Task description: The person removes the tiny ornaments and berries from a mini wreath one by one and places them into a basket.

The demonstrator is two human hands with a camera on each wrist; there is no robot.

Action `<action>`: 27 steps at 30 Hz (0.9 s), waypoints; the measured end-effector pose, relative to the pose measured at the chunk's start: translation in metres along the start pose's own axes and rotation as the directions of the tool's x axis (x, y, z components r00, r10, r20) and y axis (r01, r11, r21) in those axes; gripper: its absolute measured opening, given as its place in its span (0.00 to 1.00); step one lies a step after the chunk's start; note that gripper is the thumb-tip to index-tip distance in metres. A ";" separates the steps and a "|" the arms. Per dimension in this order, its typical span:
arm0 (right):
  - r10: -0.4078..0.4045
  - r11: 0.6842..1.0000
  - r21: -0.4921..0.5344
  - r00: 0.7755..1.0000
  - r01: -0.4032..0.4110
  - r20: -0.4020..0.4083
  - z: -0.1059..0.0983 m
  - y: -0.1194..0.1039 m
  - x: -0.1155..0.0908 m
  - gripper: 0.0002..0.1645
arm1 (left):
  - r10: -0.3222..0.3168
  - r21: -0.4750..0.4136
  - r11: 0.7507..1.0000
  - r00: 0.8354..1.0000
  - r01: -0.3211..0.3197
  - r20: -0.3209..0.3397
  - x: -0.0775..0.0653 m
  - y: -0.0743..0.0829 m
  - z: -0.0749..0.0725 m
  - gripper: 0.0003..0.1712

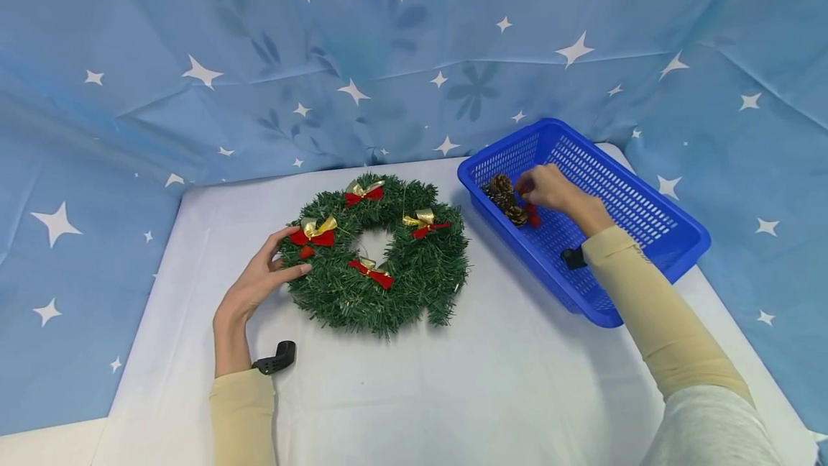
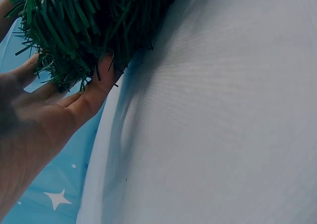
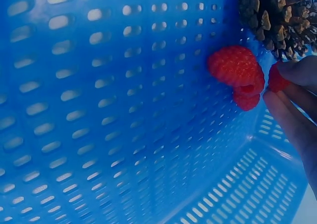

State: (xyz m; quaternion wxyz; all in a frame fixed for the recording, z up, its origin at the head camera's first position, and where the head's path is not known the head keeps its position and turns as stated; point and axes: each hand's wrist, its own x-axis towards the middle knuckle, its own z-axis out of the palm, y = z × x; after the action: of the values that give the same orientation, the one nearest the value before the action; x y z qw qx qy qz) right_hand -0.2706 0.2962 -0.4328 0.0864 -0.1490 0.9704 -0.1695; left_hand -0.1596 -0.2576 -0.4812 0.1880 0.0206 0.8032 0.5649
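A green wreath [image 1: 388, 304] with several red-and-gold bows lies on the white cloth in the head view. My left hand [image 1: 255, 282] grips its left edge, the thumb on top near a small red berry [image 1: 307, 252]. In the left wrist view, the fingers [image 2: 94, 97] reach round the green tinsel. Inside the blue basket, my right hand [image 1: 551, 188] pinches a red raspberry [image 3: 277, 78] between thumb and fingers. More raspberries [image 3: 234, 66] lie just beside it on the basket floor, with brown pine cones [image 3: 280, 18] close by.
The blue basket [image 1: 653, 265] stands tilted at the right of the table, its rim raised around my right forearm. White cloth [image 1: 414, 394] covers the table. Behind hangs a blue curtain [image 1: 272, 42] with white stars.
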 end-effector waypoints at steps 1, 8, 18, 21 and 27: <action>-0.001 1.000 0.001 1.000 0.001 0.002 0.000 0.000 0.000 0.15 | 0.000 -0.001 1.000 1.000 0.000 0.000 0.000 0.000 0.000 0.51; 0.000 1.000 0.003 1.000 0.000 0.015 0.003 0.002 0.002 0.14 | 0.001 -0.007 1.000 1.000 -0.001 -0.001 -0.001 0.002 0.001 0.51; -0.004 1.000 0.003 1.000 0.004 0.022 0.006 0.005 0.004 0.15 | 0.004 -0.016 1.000 1.000 -0.004 0.005 -0.001 0.001 0.000 0.51; -0.017 1.000 -0.004 1.000 0.017 0.026 0.006 0.005 0.004 0.15 | 0.005 -0.011 1.000 1.000 -0.005 0.003 -0.001 0.000 0.000 0.51; -0.061 0.997 -0.035 0.998 0.062 0.026 0.007 0.006 0.004 0.13 | 0.007 -0.006 1.000 1.000 -0.007 0.003 0.000 0.001 0.000 0.52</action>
State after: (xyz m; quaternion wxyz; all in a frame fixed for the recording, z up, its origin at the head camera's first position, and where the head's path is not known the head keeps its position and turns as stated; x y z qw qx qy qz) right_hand -0.2751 0.2986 -0.4417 0.0907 -0.1825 0.9671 -0.1526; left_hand -0.1595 -0.2579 -0.4803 0.1871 0.0238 0.8013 0.5678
